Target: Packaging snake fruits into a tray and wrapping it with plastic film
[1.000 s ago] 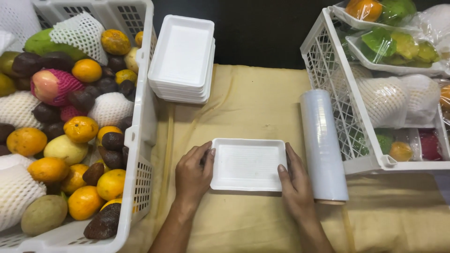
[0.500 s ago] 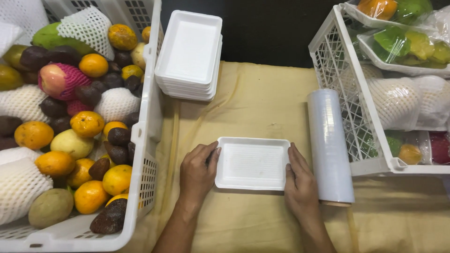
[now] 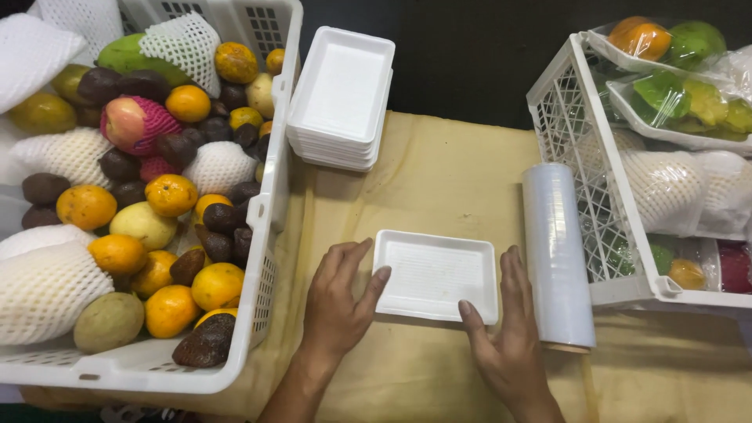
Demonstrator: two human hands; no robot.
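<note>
Lying flat on tan cloth (image 3: 439,188), w/ ribbed floor & raised rim, white foam tray (image 3: 436,275) is sitting empty; left hand (image 3: 338,301) & right hand (image 3: 505,333) are resting open-fingered against its edges, not clenching.

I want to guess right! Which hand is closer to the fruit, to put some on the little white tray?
Probably the left hand. It rests at the tray's left edge, beside the fruit crate. The right hand is on the far side, by the plastic wrap roll.
</note>
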